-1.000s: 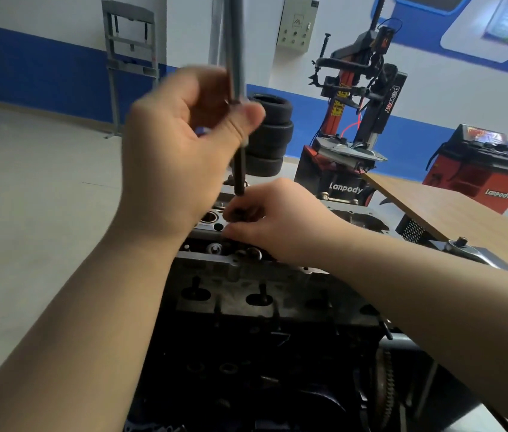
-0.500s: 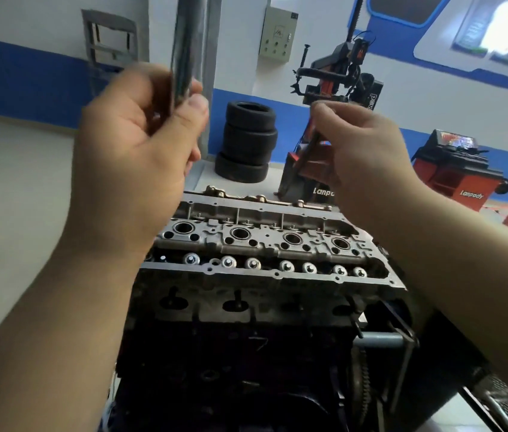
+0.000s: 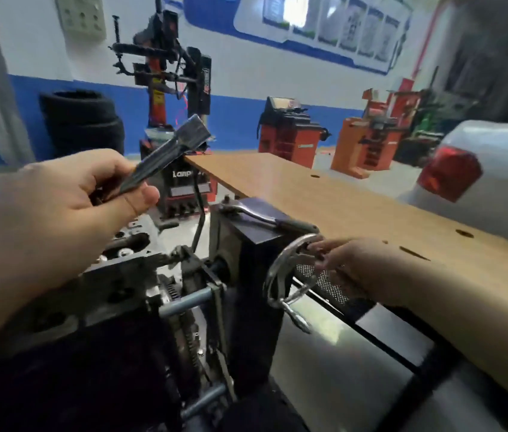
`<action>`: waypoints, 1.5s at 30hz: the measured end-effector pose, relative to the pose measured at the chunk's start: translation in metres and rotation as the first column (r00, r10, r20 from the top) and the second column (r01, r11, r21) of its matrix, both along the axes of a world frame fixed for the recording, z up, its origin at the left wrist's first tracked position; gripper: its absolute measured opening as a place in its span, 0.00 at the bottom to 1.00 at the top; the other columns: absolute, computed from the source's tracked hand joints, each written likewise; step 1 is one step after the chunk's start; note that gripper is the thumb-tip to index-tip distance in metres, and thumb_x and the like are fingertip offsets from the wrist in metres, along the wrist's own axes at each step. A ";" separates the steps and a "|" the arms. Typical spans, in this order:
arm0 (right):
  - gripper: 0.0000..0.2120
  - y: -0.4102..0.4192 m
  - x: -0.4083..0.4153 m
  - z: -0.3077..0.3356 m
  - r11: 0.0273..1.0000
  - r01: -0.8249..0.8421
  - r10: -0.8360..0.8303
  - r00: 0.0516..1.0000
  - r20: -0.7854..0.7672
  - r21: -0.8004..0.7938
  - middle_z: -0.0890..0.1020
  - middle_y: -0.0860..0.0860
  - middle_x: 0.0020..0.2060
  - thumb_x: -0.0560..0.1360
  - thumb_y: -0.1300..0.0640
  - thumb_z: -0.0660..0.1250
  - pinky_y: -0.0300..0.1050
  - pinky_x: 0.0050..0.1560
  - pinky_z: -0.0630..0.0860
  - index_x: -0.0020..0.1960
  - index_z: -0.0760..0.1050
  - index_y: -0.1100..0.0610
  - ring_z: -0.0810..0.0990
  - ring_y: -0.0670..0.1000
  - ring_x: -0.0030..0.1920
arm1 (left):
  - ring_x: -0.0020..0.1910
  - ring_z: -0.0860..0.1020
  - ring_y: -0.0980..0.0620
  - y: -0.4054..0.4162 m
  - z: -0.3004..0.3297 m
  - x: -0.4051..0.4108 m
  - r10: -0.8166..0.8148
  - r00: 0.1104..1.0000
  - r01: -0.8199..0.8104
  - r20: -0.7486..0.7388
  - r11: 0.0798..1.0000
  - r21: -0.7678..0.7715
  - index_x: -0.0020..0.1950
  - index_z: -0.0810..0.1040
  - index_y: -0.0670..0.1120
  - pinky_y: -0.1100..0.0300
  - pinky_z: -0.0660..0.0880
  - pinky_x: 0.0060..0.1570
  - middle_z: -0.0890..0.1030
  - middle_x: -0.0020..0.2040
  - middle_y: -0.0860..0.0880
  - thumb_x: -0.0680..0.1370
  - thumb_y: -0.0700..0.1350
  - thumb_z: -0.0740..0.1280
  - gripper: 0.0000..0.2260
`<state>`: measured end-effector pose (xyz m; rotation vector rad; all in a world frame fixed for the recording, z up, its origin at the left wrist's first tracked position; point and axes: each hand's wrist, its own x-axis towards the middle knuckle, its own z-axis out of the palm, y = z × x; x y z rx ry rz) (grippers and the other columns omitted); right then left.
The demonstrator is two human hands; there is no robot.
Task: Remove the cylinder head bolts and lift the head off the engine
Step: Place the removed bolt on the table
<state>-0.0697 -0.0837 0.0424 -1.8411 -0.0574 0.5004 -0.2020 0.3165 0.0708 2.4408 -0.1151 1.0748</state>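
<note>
Fingers [image 3: 140, 196] of the left hand [image 3: 59, 207] are clamping a long socket tool [image 3: 165, 151], its shaft pointing up and away, just above the cylinder head [image 3: 128, 244]. The head is lying on the engine, left of the stand's handwheel [image 3: 287, 269], its long axis running away leftward. The right hand [image 3: 349, 266] is curling its fingers round the handwheel's rim, right of the head. The left hand is nearer the bolts. A ratchet [image 3: 256, 213] is resting behind the handwheel, beside the bench [image 3: 355, 207].

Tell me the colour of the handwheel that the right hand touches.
The handwheel is shiny silver metal, in the head view.
</note>
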 end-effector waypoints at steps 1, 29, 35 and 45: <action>0.22 -0.027 0.002 -0.011 0.996 -0.034 0.033 0.999 -0.018 -0.087 0.85 0.57 0.43 0.75 0.74 0.64 0.42 0.29 0.74 0.61 0.83 0.56 0.79 0.51 0.33 | 0.30 0.80 0.56 -0.010 -0.004 0.020 -0.026 0.999 0.027 -0.044 0.999 0.022 0.64 0.81 0.61 0.66 0.70 0.23 0.82 0.38 0.56 0.79 0.71 0.67 0.20; 0.15 -0.172 0.126 -0.090 0.762 0.530 0.081 0.491 0.867 -0.372 0.84 0.47 0.53 0.78 0.62 0.67 0.52 0.60 0.76 0.62 0.81 0.51 0.77 0.50 0.56 | 0.26 0.76 0.58 -0.163 -0.056 0.109 -0.101 0.920 0.093 -0.378 0.995 -0.039 0.49 0.83 0.64 0.57 0.72 0.31 0.77 0.27 0.56 0.78 0.59 0.74 0.03; 0.17 -0.001 0.135 -0.029 0.915 0.187 0.237 0.467 0.852 -0.357 0.83 0.46 0.57 0.77 0.52 0.67 0.50 0.62 0.74 0.65 0.79 0.48 0.77 0.51 0.60 | 0.31 0.79 0.55 -0.150 -0.042 0.105 -0.072 0.949 0.040 -0.308 0.993 -0.107 0.52 0.83 0.63 0.51 0.76 0.36 0.79 0.30 0.56 0.70 0.73 0.64 0.20; 0.12 0.131 0.168 -0.039 0.573 0.112 0.613 0.599 0.516 -0.812 0.77 0.58 0.59 0.79 0.55 0.66 0.54 0.51 0.75 0.62 0.76 0.57 0.77 0.61 0.58 | 0.30 0.77 0.53 -0.135 -0.021 0.078 -0.032 0.950 -0.007 -0.311 0.992 -0.124 0.50 0.83 0.60 0.53 0.75 0.36 0.79 0.30 0.53 0.75 0.64 0.75 0.10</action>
